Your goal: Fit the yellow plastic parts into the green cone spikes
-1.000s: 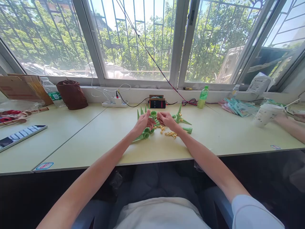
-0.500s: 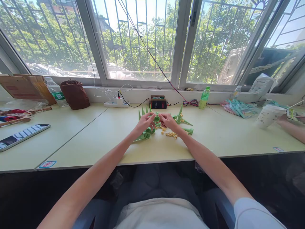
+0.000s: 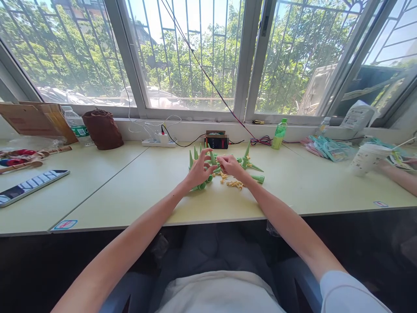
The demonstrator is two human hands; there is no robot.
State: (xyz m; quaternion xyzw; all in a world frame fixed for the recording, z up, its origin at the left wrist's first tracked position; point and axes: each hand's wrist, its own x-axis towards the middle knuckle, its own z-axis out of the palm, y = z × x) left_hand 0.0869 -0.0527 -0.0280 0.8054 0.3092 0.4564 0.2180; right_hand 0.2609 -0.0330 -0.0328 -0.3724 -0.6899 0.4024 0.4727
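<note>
My left hand [image 3: 199, 170] is over the middle of the table, thumb and fingers spread apart around a green plastic cone [image 3: 212, 158]. I cannot tell whether it touches the cone. Close on its right, my right hand [image 3: 230, 166] has its fingertips pinched together; what they hold is too small to make out. More green cone pieces [image 3: 201, 186] lie under and beside my left hand. Past my right hand sits a spiky green cluster of cones [image 3: 245, 160] with yellow bits. Small yellow pegs [image 3: 235, 184] are scattered just below my hands, and a green tube-shaped piece [image 3: 258, 178] lies near my right wrist.
Behind stand a black device [image 3: 217, 141], a white power strip [image 3: 159, 141] and a green bottle [image 3: 279, 134]. A tablet [image 3: 32, 187] and a brown bag [image 3: 102, 129] are left. Rightward are a white cup [image 3: 369, 157] and another person's arm [image 3: 399, 176].
My left hand's fingers have spread apart from a closed grip. The green piece between my hands, earlier showing its round opening, now appears as an upright cone. My right hand stays pinched in place.
</note>
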